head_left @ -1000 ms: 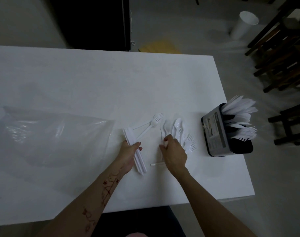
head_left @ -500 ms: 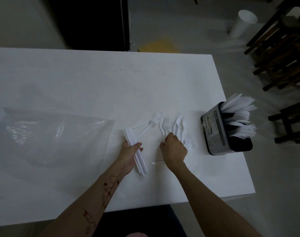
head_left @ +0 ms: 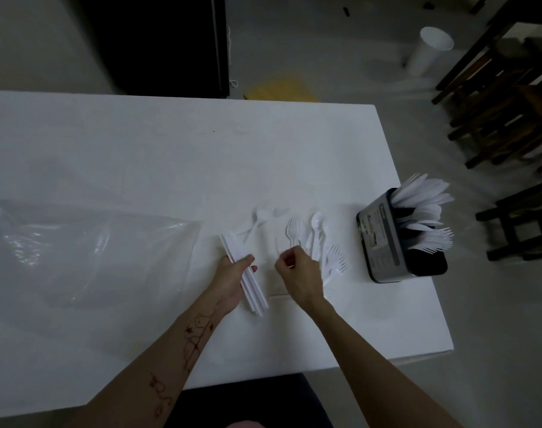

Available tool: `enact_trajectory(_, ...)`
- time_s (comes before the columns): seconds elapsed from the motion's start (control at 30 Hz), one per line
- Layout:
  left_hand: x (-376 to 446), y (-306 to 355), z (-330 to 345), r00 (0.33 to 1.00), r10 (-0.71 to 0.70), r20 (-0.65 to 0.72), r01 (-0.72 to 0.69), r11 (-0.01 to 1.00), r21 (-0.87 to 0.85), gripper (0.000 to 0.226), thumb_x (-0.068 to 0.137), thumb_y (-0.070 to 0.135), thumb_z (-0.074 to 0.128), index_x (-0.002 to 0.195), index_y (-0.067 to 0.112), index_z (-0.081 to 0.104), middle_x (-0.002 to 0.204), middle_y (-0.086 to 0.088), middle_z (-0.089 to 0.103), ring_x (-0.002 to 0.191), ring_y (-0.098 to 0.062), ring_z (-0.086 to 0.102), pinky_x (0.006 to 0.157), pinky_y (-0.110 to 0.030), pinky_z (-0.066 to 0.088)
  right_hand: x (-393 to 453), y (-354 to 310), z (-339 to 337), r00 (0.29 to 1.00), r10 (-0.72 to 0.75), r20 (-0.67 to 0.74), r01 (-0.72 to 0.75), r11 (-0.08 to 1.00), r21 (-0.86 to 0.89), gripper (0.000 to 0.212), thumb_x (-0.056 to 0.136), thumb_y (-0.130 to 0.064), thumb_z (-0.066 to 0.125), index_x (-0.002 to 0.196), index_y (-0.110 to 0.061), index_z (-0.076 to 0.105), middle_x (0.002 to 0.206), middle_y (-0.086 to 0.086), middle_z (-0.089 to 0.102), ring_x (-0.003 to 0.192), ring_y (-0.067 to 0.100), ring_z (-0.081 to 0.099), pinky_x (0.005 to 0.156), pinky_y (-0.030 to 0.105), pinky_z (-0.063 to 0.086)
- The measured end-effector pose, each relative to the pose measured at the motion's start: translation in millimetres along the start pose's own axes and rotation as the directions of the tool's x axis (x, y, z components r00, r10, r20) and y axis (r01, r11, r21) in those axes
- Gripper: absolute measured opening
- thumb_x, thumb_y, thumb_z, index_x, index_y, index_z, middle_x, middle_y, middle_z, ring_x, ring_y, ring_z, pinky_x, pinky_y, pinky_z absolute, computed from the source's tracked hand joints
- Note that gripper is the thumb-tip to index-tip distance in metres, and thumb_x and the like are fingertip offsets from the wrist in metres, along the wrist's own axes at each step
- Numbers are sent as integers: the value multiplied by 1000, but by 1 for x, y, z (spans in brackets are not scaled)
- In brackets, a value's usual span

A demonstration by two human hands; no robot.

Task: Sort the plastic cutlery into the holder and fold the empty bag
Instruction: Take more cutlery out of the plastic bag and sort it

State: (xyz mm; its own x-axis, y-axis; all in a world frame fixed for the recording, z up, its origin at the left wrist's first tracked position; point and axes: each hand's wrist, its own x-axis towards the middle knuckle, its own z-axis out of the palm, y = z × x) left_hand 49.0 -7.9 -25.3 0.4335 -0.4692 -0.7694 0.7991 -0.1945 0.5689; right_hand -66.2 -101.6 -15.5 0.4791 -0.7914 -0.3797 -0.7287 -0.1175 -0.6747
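**Fingers on cutlery**

Fingers (head_left: 248, 260) of the left hand (head_left: 232, 279) curl round a knife bundle (head_left: 248, 273). Right hand (head_left: 299, 273) pinches among loose forks (head_left: 336, 261). Holder (head_left: 387, 242), label unreadable, stands right; bag (head_left: 93, 248) lies left on the surface (head_left: 171, 156).

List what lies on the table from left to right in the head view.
Clear plastic bag → left hand gripping a bundle of white knives → right hand at the loose forks and spoons → cutlery holder.
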Motion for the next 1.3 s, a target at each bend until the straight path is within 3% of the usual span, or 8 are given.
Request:
enact_trajectory(0.17, 2, 5, 7, 999, -8, 53, 10, 999, -41, 35, 89, 11, 63, 123, 7, 54, 110, -10, 63, 93, -23, 62, 75, -37, 55, -14, 4, 5, 954, -153, 257, 120, 983, 138, 6, 89, -23, 64, 89, -20, 70, 82, -7, 72, 75, 8, 68, 77, 28, 58)
enact_trajectory(0.27, 6, 5, 9, 1000, 21, -5, -21, 999, -40, 37, 91, 3, 58, 127, 3, 49, 99, -6, 60, 88, -20, 59, 73, -33, 51, -13, 11, 6, 977, -132, 170, 111, 986, 126, 11, 91, -29, 65, 92, -19, 71, 86, -8, 72, 76, 10, 68, 79, 38, 59)
enact_trajectory(0.37, 7, 3, 6, 999, 14, -50, -15, 1000, -26, 33, 92, 2, 58, 123, 2, 48, 97, -7, 56, 81, -19, 56, 70, -28, 48, -7, 14, -2, 991, -84, -106, 56, 969, -239, 23, 94, -35, 61, 113, -21, 65, 102, -5, 67, 89, 13, 64, 78, 33, 56)
enact_trajectory(0.47, 7, 1, 1, 998, 5, -56, -7, 1000, -23, 28, 92, 2, 57, 118, 4, 48, 95, -6, 55, 81, -19, 56, 70, -29, 48, -2, 25, 0, 982, -159, -101, 73, 813, -577, 33, 94, -30, 59, 124, -16, 57, 114, 4, 60, 99, 23, 58, 66, 35, 53)
enact_trajectory(0.53, 7, -2, -2, 998, 1, -61, -2, 1000, -25, 32, 91, 2, 58, 121, 5, 48, 95, -5, 55, 82, -19, 56, 72, -29, 49, -2, 29, 8, 982, -171, -78, 83, 764, -640, 38, 93, -27, 61, 127, -11, 56, 113, 8, 61, 96, 25, 58, 58, 37, 53)
enact_trajectory(0.73, 5, -7, -2, 998, -8, -69, 8, 1000, -6, 40, 91, 1, 58, 130, 0, 46, 96, -5, 55, 84, -20, 57, 74, -29, 48, -6, 20, 19, 976, -217, 8, 181, 796, -578, 43, 99, -28, 53, 139, -13, 45, 121, 8, 60, 99, 24, 62, 72, 38, 56)
enact_trajectory(0.93, 5, -5, 1, 998, 3, -58, -4, 1000, -12, 29, 91, 1, 58, 118, 4, 48, 92, -6, 54, 81, -19, 56, 73, -29, 49, -4, 18, 0, 979, -38, -200, -75, 848, -525, 34, 95, -31, 56, 125, -16, 50, 116, 4, 56, 100, 22, 58, 63, 31, 44)
enact_trajectory(1.3, 1, -5, 0, 999, -11, -42, 11, 1000, -1, 37, 91, 7, 59, 127, 3, 48, 99, -7, 59, 86, -21, 61, 73, -33, 50, -5, 8, 14, 984, -158, -80, 98, 864, -494, 25, 100, -37, 49, 112, -18, 60, 103, -2, 65, 88, 18, 65, 68, 28, 50)
